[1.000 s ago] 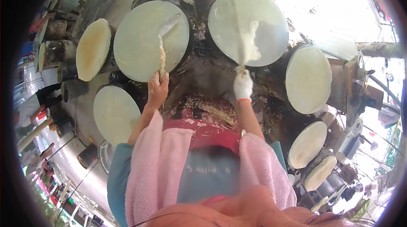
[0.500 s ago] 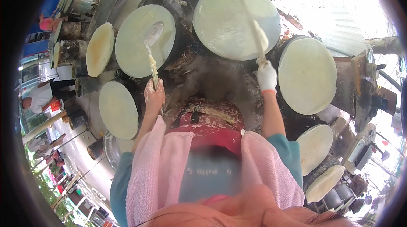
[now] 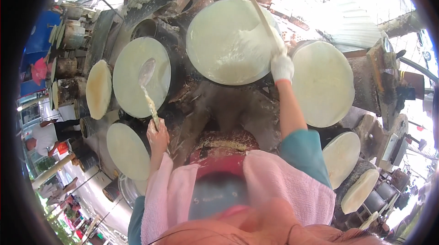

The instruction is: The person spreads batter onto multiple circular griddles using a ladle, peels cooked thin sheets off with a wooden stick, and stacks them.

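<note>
Round griddles (image 3: 215, 34) | left hand (image 3: 157, 138) clasps spoon (image 3: 147, 73) | right hand (image 3: 282, 68) clasps flat stick (image 3: 261, 15)

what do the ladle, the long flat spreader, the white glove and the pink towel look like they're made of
Ladle: probably metal, from its greyish sheen; pale batter coats the handle.
Spreader: likely wood, matt and tan, though plastic is possible.
Glove: seemingly knitted fabric, soft and matt with an orange cuff edge.
Towel: looks like cotton terry, given its nubbly, matt surface.
</note>
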Tool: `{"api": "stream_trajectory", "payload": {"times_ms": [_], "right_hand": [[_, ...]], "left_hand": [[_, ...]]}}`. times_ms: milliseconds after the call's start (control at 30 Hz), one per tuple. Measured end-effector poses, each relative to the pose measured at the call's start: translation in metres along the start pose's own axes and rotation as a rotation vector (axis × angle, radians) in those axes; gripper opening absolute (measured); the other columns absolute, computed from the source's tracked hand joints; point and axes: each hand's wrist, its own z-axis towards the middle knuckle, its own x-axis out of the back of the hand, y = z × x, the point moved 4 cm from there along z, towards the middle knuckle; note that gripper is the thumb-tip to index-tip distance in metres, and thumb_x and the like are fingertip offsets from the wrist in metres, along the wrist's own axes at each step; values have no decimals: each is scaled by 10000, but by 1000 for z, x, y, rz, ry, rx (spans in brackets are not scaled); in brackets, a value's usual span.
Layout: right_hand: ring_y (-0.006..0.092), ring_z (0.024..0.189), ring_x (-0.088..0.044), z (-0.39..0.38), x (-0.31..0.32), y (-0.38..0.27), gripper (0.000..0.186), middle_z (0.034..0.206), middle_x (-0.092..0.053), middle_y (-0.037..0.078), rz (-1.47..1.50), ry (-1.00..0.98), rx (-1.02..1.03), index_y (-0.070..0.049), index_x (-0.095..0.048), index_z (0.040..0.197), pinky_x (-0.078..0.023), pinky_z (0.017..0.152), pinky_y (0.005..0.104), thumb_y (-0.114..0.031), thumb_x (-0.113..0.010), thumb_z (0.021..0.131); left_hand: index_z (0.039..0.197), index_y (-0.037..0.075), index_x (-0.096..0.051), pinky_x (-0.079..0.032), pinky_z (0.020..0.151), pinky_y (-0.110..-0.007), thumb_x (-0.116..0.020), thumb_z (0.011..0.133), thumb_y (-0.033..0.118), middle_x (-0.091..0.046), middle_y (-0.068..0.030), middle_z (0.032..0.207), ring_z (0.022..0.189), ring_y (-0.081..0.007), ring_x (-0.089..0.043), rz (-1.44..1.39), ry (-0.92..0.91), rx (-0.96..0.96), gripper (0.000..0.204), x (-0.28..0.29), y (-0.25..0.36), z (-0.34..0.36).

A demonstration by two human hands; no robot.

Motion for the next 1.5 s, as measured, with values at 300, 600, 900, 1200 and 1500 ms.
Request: {"api": "stream_trajectory", "payload": {"times_ms": [300, 600, 900, 1200, 1500], "right_hand": [[262, 883, -641, -89, 13, -52, 286, 973, -672, 98, 894, 164, 406, -29, -589, 1095, -502, 789, 353, -217, -580, 879], [9, 421, -381, -156, -25, 45, 247, 600, -463, -82, 1330, -386, -326, -167, -623, 1078, -291, 364, 171, -322, -614, 887], [18, 458, -380, -148, -24, 61, 372, 678, -539, -77, 1215, -450, -248, -149, -573, 1245, -297, 393, 186, -200, -626, 880], [32, 385, -360, -213, -78, -13, 375, 579, -476, -71, 1407, -477, -532, -205, -591, 1220, -289, 345, 209, -252, -650, 854], [62, 359, -357, -230, -93, -81, 179, 547, -462, -57, 1357, -376, -525, -183, -632, 970, -269, 332, 231, -332, -625, 870]], "left_hand": [[843, 27, -543, -302, 335, -279, -540, 888, 168, -478, -55, 523, 322, -126, -414, 70, 35, -137, 148, -8, -44, 10], [852, 14, -534, -303, 316, -246, -543, 910, 182, -476, -28, 545, 331, -103, -402, -133, -177, -71, 178, -59, 25, 1], [777, 37, -488, -293, 374, -237, -492, 925, 165, -432, 15, 550, 382, -77, -360, -252, -644, -225, 195, -183, 121, 128], [791, -29, -472, -291, 366, -228, -434, 918, 83, -427, -22, 582, 424, -87, -370, -418, -952, 205, 174, -247, 113, 123], [847, 28, -446, -334, 436, -248, -402, 957, 157, -427, 0, 640, 471, -99, -388, -798, -910, 619, 175, -213, 80, 102]]}}
